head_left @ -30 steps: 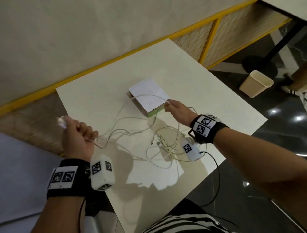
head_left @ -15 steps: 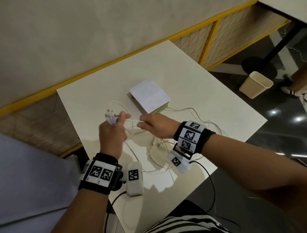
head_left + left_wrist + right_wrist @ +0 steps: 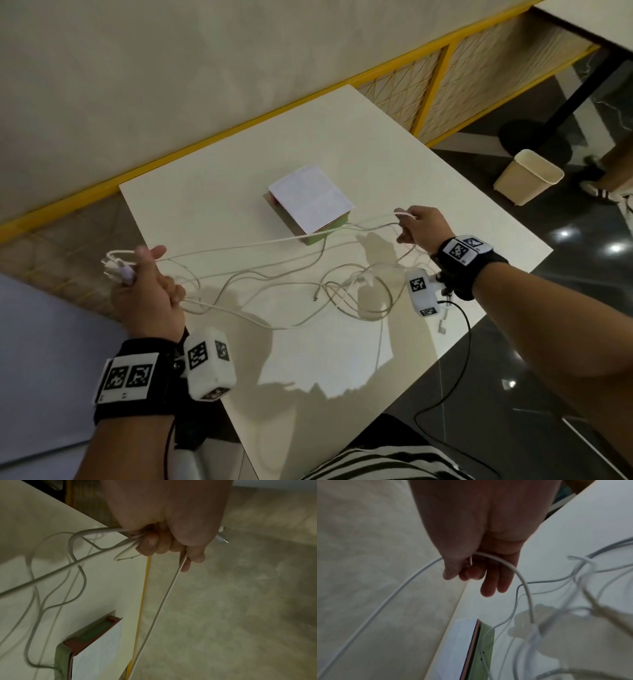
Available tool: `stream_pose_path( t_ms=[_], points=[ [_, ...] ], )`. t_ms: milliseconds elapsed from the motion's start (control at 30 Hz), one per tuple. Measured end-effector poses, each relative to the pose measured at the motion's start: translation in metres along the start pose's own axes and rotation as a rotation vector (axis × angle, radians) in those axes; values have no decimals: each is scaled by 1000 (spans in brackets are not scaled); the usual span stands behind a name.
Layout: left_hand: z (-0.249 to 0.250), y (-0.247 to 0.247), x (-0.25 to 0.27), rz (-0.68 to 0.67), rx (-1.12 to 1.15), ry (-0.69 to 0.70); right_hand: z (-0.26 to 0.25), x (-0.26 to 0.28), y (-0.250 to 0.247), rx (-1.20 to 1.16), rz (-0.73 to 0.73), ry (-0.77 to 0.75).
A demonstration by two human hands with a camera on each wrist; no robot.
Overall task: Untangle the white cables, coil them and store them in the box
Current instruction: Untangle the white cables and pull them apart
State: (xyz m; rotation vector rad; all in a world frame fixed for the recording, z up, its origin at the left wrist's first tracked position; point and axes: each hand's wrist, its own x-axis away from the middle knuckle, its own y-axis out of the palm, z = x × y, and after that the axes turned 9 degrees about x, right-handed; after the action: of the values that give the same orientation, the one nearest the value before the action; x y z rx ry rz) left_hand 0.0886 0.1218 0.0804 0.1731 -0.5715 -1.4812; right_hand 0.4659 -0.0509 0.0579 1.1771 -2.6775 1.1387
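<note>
Several white cables [image 3: 281,294] lie tangled across the white table [image 3: 376,144]. My left hand [image 3: 145,291] is raised over the table's left edge and grips a bundle of cable ends, with plugs [image 3: 118,269] sticking out past the fingers [image 3: 149,545]. My right hand [image 3: 418,228] is out to the right of the box and pinches one cable [image 3: 505,563], which runs taut back to the left hand. The box [image 3: 310,205], green-sided with a white sheet over its top, stands mid-table between the hands.
A beige waste bin [image 3: 527,176] stands on the dark floor to the right, near a black table leg. A yellow-framed mesh panel [image 3: 479,68] runs behind the table. One cable end [image 3: 442,327] hangs over the near right edge.
Both hands have drawn apart: the left went back to the left edge, the right swung out to the right of the box, and the cable between them is now stretched.
</note>
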Motion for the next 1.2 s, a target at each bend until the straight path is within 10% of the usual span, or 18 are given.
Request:
stream_pose_path(
  t_ms=[267,667,933,1200],
  points=[
    [-12,-28,-2,145,-29,-163,3,0,-15,519,242,-219],
    [-7,-85,12,351,52,-336,60,18,12,979,-184,-147],
    [-18,-88,20,293,92,-358,-8,10,90,720,-222,-566],
    [-24,-90,27,304,103,-345,-32,-8,140,1020,-531,-305]
  ],
)
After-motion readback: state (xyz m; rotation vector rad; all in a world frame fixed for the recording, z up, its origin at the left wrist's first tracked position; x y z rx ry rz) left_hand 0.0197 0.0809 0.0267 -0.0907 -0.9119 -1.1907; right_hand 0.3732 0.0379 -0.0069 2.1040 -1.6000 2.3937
